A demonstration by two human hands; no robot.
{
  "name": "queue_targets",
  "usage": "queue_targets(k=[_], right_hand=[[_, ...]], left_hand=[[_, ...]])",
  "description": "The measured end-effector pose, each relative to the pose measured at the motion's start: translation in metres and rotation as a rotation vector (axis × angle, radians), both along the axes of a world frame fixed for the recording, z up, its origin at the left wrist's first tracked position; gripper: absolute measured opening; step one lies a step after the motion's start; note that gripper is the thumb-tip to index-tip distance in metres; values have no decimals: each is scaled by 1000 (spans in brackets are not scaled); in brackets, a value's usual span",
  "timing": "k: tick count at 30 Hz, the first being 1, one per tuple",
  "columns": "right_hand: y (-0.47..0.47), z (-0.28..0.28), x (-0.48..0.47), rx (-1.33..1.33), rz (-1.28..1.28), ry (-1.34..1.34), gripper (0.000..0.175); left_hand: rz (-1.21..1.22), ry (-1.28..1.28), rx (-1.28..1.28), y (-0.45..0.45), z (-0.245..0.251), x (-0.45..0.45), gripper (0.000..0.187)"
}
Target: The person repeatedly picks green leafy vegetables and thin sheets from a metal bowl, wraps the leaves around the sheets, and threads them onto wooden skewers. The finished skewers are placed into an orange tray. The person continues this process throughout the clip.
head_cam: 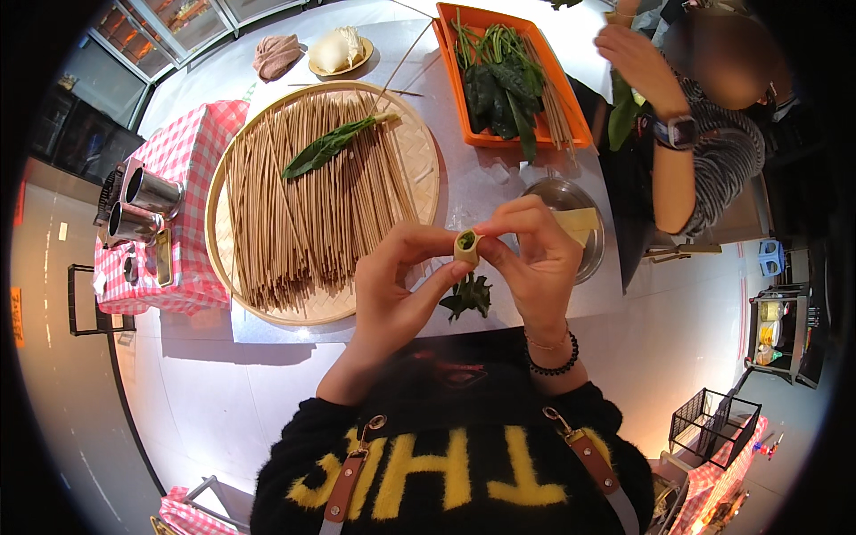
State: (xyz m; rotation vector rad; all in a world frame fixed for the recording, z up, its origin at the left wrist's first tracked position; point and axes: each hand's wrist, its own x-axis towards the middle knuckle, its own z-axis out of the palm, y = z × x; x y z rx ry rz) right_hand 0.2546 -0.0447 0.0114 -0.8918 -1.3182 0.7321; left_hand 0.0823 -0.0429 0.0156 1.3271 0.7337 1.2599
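Between the fingertips of my left hand [411,277] and my right hand [531,257] is a pale rolled sheet [467,249] with green leaf inside. Dark leaf ends [470,297] hang out below it. Left of my hands, a round woven bamboo tray [428,144] bears many thin wooden sticks [314,221], with one long green leaf [328,146] lying across them. Close beyond my right hand is a round metal bowl [592,257] with pale yellow square sheets [576,224] at it. An orange plastic basket [461,134] further back holds leafy greens [505,93] and more sticks [552,107].
Across the metal table [401,40], a co-worker's hand [635,63] is raised near a green leaf [623,110]. A crumpled cloth [277,56] and a plate of white food [340,51] stand at the back. Metal cups [154,190] and a phone [164,257] are on the checked tablecloth at left.
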Motion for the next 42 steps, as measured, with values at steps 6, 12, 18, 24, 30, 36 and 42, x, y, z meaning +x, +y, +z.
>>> queue_targets(k=[6, 12, 18, 24, 30, 36, 42], right_hand=[[1, 4, -11, 19, -60, -55, 15], [11, 7, -20, 87, -49, -244, 16], [69, -45, -40, -305, -57, -536, 26], [104, -120, -69, -372, -195, -1106, 31], [100, -117, -56, -372, -161, -596, 20], [40, -54, -22, -628, 159, -41, 15], [-13, -27, -15, -447, 169, -11, 13]], left_hand=[[36, 157, 144, 1, -7, -9, 26], [121, 94, 63, 5, -10, -17, 25], [405, -74, 10, 17, -10, -60, 18], [595, -2, 93, 21, -1, -104, 17], [610, 97, 125, 28, 9, -125, 14], [488, 313, 277, 50, 18, -118, 15], [652, 594, 697, 72, 35, -84, 23]])
